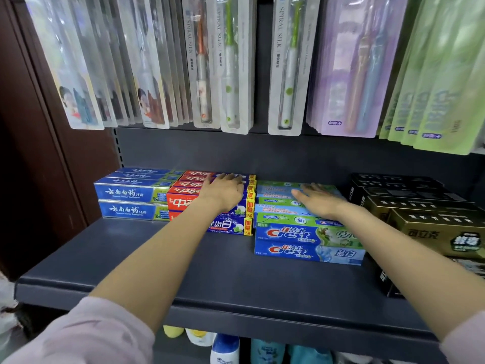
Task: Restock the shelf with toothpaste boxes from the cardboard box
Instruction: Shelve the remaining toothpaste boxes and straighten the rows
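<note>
Stacks of toothpaste boxes stand on the dark shelf point(162, 261). My left hand point(223, 190) lies flat on top of the red and blue toothpaste boxes point(183, 202), fingers stretched toward the back. My right hand point(319, 202) rests flat, fingers spread, on top of the Crest toothpaste boxes point(307, 244). Blue boxes with white writing point(126, 194) sit stacked to the left of the red ones. Neither hand grips a box. The cardboard box is out of view.
Gold and black boxes point(430, 227) fill the shelf's right end. Hanging toothbrush packs point(231, 64) reach down close above the stacks. A brown wall panel point(39, 153) borders the left side. Bottles point(225, 348) stand on the shelf below. Bare shelf lies in front of the stacks.
</note>
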The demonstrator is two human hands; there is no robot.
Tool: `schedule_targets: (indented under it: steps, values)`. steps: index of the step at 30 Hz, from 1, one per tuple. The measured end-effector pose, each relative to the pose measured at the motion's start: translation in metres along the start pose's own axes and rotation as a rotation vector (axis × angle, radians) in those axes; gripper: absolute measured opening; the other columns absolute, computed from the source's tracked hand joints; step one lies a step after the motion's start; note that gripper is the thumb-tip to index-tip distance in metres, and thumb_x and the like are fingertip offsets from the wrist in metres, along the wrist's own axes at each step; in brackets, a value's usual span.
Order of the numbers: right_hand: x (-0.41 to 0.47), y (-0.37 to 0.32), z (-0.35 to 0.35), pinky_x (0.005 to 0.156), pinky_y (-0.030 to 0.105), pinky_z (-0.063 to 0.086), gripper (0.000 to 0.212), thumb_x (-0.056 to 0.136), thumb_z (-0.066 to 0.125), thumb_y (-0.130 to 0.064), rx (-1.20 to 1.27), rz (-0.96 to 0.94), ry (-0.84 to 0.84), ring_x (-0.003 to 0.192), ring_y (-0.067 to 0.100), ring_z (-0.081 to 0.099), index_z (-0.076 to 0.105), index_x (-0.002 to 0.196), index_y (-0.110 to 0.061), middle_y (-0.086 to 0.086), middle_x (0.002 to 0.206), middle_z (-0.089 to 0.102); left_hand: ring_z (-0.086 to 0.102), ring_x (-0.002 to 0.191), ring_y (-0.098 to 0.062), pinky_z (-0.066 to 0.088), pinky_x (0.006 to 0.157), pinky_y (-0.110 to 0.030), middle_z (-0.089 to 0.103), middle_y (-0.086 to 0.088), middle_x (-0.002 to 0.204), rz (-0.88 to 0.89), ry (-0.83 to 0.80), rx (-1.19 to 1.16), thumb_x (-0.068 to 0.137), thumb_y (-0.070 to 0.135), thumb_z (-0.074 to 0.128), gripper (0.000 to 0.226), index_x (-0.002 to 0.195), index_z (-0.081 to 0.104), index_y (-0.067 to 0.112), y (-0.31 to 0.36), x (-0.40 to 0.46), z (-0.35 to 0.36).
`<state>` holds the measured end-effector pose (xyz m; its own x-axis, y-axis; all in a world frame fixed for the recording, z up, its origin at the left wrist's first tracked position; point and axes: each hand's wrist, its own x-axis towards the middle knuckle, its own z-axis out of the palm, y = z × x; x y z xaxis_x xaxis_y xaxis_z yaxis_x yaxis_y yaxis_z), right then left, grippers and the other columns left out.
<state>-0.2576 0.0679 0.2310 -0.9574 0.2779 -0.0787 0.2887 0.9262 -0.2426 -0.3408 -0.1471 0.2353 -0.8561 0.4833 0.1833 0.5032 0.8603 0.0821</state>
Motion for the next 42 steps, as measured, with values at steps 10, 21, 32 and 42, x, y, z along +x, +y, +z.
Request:
schedule_targets:
  steps: [10, 21, 32, 42]
  values:
    - [-0.023, 0.031, 0.003, 0.115, 0.040, 0.024, 0.056, 0.101, 0.024, -0.043, 0.029, 0.087, 0.103, 0.143, 0.033, 0.020, 0.024, 0.148, -0.014, 0.017, 0.155, 0.022, 0.029, 0.142, -0.025, 0.022, 0.116, -0.041, 0.032, -0.009, 0.154, 0.301, -0.091, 0.016, 0.103, 0.038, 0.021, 0.051, 0.146, 0.034, 0.013, 0.070, -0.027, 0.004]
    - [-0.037, 0.020, 0.000, 0.113, 0.041, 0.026, 0.053, 0.101, 0.027, -0.040, 0.071, 0.096, 0.153, 0.139, 0.036, 0.024, 0.031, 0.145, -0.010, 0.023, 0.150, 0.026, 0.019, 0.146, -0.020, 0.010, 0.119, -0.039, 0.023, -0.006, 0.158, 0.291, -0.031, 0.074, 0.103, 0.029, 0.019, 0.050, 0.149, 0.025, 0.011, 0.078, -0.034, 0.009]
    - [-0.113, 0.024, 0.025, 0.110, 0.037, 0.026, 0.047, 0.099, 0.039, -0.027, 0.247, 0.041, 0.388, 0.135, 0.035, 0.029, 0.034, 0.142, -0.006, 0.022, 0.145, 0.029, 0.011, 0.148, -0.021, 0.017, 0.118, -0.033, 0.011, -0.006, 0.160, 0.399, -0.038, 0.061, 0.080, 0.052, 0.065, 0.098, 0.153, 0.010, 0.015, 0.100, -0.059, 0.019]
    - [-0.125, 0.020, 0.048, 0.112, 0.039, 0.029, 0.070, 0.093, 0.054, -0.036, 0.632, 0.134, 0.468, 0.142, 0.030, 0.021, 0.021, 0.147, -0.008, 0.016, 0.154, 0.011, 0.011, 0.148, -0.019, 0.019, 0.120, -0.037, 0.014, -0.002, 0.160, 0.325, -0.068, -0.006, 0.077, 0.040, 0.073, 0.097, 0.152, 0.014, 0.018, 0.104, -0.056, 0.021]
